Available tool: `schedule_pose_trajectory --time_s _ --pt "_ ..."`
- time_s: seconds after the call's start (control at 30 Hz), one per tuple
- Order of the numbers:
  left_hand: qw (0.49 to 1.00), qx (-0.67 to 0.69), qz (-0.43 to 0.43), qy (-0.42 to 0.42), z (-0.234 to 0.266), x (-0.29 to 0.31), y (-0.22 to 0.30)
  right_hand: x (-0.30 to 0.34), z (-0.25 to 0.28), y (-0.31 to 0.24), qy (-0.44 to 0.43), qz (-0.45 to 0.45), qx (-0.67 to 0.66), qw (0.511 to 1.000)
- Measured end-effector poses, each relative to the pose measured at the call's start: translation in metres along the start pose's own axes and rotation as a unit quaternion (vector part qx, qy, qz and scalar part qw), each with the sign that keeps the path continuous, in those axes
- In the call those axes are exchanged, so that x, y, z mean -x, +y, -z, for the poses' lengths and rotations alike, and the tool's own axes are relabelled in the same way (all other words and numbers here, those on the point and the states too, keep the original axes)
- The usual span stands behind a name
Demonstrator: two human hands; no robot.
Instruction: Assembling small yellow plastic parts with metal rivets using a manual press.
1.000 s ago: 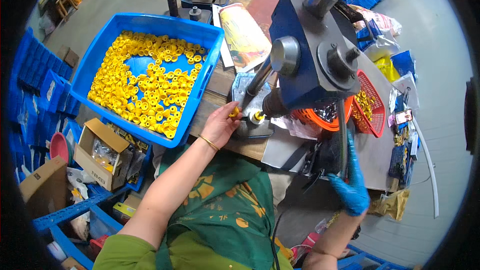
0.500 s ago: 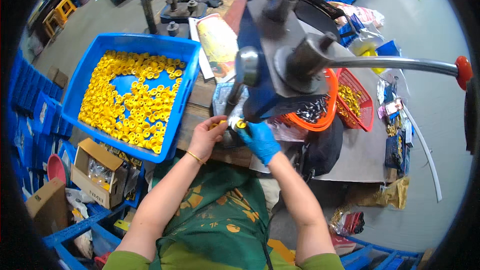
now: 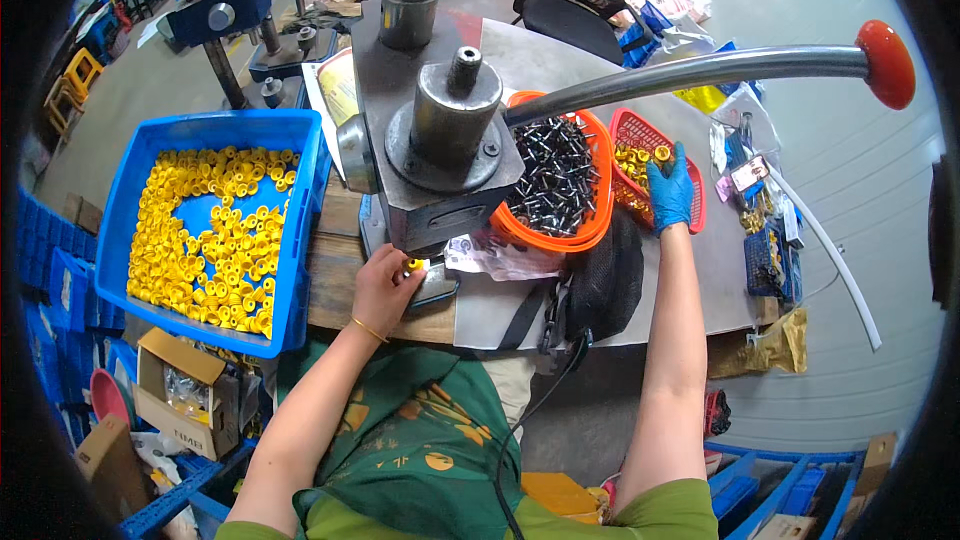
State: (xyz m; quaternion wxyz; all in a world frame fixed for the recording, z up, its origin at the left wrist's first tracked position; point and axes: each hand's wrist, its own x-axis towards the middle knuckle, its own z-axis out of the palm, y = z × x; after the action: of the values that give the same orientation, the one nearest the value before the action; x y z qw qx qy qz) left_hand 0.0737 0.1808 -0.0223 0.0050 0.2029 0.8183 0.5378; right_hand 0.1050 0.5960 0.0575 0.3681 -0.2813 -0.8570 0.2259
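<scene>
My bare left hand pinches a small yellow cap under the head of the hand press, at its base. My right hand, in a blue glove, is over the red basket on the right. Between its thumb and fingertip sits a yellow cap with a shiny centre. More yellow pieces lie in that basket, partly hidden by the glove. The press's long metal lever slants up to the right and ends in a red knob.
A blue bin of yellow caps stands at left. An orange basket full of dark metal pins is between press and red basket. A black bag hangs by the table edge. Another press stands far left; a cardboard box sits below.
My right hand has moved from the press out to the red basket, carrying a yellow cap. My left hand stays at the press with its cap. The view has shifted right.
</scene>
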Motion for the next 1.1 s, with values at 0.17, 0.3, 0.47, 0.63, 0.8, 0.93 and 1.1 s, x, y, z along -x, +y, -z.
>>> schedule_pose_trajectory --time_s 0.17,0.3,0.47,0.63,0.8,0.93,1.1 --pt "0.999 0.025 0.015 0.019 0.002 0.005 -0.004 0.033 -0.028 -0.048 -0.187 0.217 0.204 0.936" --pt "0.992 0.111 0.037 0.047 0.006 0.004 -0.003 0.055 -0.050 -0.059 -0.194 0.260 0.439 0.838" --pt "0.989 0.121 0.060 0.059 0.016 0.009 -0.007 0.048 -0.057 -0.062 -0.223 0.221 0.477 0.821" --pt "0.987 0.121 0.088 0.058 0.024 0.014 -0.017 0.054 -0.024 -0.076 -0.075 0.292 0.175 0.937" --pt "0.970 0.187 0.132 0.076 0.014 0.016 -0.032 0.150 -0.030 -0.140 -0.271 0.189 -0.160 0.930" --pt "0.960 0.226 0.153 0.060 0.015 0.020 -0.027 0.197 -0.066 -0.150 -0.359 0.175 -0.168 0.901" --pt "0.974 0.160 0.144 0.073 0.032 0.025 -0.033 0.200 -0.084 -0.151 -0.327 0.210 -0.134 0.912"
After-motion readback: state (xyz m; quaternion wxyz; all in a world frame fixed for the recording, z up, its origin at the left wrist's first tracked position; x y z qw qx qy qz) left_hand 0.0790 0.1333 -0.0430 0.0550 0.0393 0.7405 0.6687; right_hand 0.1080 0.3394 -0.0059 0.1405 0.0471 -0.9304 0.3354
